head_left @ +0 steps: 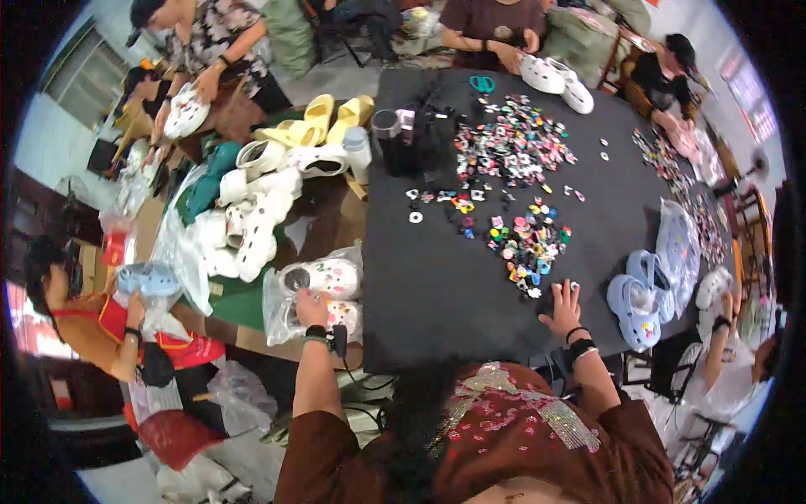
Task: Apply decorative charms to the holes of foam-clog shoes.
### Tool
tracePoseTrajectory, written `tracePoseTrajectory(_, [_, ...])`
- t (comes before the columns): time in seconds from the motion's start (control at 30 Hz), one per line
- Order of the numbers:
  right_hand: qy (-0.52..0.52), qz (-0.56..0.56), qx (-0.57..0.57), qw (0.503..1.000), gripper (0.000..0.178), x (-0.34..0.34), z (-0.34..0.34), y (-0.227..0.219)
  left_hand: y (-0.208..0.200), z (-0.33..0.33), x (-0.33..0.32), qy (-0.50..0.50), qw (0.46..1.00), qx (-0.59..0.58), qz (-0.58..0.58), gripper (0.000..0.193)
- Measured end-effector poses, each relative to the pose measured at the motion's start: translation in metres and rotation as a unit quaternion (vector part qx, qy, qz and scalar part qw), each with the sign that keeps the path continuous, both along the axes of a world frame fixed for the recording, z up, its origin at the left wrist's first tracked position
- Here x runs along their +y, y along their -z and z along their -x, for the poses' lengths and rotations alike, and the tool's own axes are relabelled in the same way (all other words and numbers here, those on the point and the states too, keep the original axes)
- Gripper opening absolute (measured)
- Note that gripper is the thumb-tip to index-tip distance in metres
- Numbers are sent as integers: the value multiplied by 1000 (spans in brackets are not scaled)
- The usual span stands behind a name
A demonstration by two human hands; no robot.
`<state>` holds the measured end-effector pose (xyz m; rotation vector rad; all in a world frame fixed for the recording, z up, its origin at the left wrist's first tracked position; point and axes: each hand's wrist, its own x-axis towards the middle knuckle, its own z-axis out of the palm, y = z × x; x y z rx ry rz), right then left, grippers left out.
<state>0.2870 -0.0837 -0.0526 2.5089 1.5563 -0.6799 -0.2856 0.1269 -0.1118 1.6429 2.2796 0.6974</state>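
Brown shirt nearest; left grip, closure unclear, touches bagged clogs lying crosswise, toes right; right grip spread.

This looks like a small workshop where clogs are decorated and bagged by hand. Several people sit or stand around a big black tabletop, some with shoes in their hands. Heaps of small colourful charms cover its far middle and right edge. To the left lie piled white clogs and yellow sandals, with clogs in clear plastic bags nearer. Bulging green sacks stand at the far side
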Motion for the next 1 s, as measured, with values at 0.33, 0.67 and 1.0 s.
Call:
tracePoseTrajectory(0.33, [-4,19,-7,1000,96,-4,-5,4,-175,-30,-41,-37,985,-52,-160,20])
tracePoseTrajectory(0.67, [-37,-27,5,999,94,-9,-8,10,-215,-139,-81,-5,939,-309,-154,26])
tracePoseTrajectory(1.0, [-91,-12,17,996,90,-14,-21,-4,-201,-251,-130,188,874,-443,66,26])
